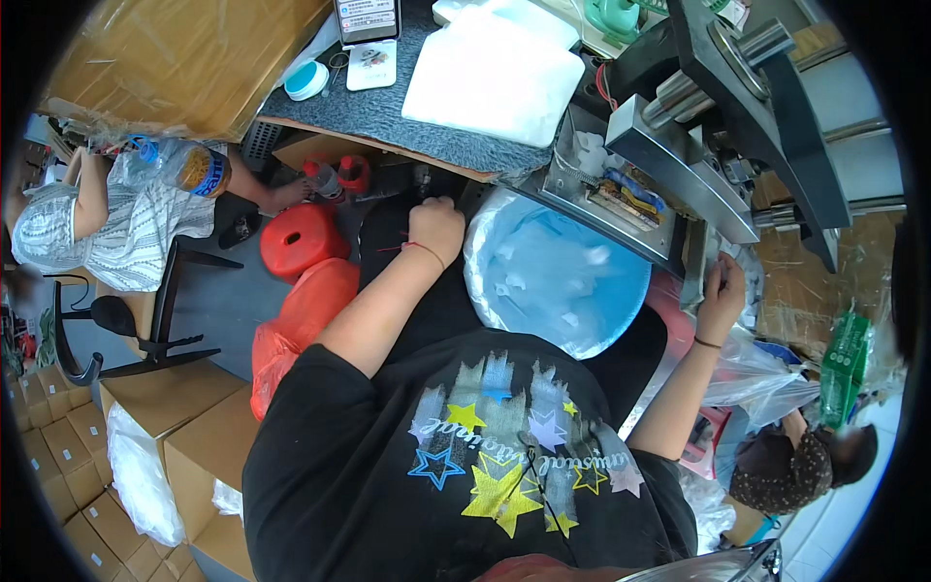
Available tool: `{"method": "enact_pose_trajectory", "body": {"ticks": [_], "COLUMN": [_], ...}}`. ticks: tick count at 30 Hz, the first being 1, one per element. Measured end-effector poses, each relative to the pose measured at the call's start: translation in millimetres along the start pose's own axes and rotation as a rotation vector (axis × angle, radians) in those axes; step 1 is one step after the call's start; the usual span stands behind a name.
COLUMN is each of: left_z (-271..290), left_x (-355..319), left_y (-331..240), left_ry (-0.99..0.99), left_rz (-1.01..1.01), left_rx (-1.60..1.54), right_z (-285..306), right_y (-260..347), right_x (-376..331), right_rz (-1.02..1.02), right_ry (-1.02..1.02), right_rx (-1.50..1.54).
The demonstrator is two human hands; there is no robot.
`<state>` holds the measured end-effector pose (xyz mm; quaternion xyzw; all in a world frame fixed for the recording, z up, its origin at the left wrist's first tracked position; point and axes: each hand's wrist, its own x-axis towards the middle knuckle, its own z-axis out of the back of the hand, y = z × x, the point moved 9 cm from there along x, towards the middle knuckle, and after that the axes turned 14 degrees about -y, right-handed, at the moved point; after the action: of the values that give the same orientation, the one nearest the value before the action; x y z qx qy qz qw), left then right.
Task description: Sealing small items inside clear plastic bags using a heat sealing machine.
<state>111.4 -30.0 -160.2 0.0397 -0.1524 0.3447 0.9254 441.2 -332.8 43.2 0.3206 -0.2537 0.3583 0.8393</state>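
A grey press [737,107] fills the upper right, its metal bed jutting toward the person. Below it, on the lap, sits a blue basin [553,281] holding small white pieces. A white foam sheet [495,73] lies on the grey bench [388,121] above. A red stool [301,238] stands to the left.

The left hand [436,228] is clenched at the bench's front edge, just left of the basin's rim; what it grips is too small to tell. The right hand [722,291] is curled at the press's lower corner, right of the basin, near clear plastic bags [766,373]; I cannot tell whether it holds anything.
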Motion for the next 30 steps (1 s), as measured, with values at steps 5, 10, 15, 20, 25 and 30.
{"method": "enact_pose_trajectory", "body": {"ticks": [5, 10, 15, 20, 25, 30], "left_z": [-116.5, -257.7, -423.1, -390.1, -314.4, -256.2], "left_x": [-6.0, -24.6, -123.5, -83.1, -34.8, -13.2], "left_y": [-10.6, -61.8, 71.3, 75.6, 48.8, 26.3], "left_ry": [0.633, 0.737, 0.724, 0.542, 0.381, 0.212], "left_rz": [-0.082, -0.13, 0.491, 0.876, 0.601, 0.303], "left_rx": [0.297, 0.061, 0.089, -0.25, -0.266, -0.272], "right_z": [0.5, 21.8, -16.8, 7.8, 6.5, 10.2], "right_y": [7.4, -7.3, 23.6, -7.1, -1.3, 6.4], "right_x": [0.0, -9.2, 5.1, -11.4, -9.0, -7.2], "right_rz": [0.001, 0.001, 0.103, 0.059, 0.013, -0.002], "right_ry": [-0.008, -0.049, -0.039, -0.049, -0.025, -0.076], "right_rx": [0.013, -0.078, 0.127, 0.004, 0.004, 0.048]}}
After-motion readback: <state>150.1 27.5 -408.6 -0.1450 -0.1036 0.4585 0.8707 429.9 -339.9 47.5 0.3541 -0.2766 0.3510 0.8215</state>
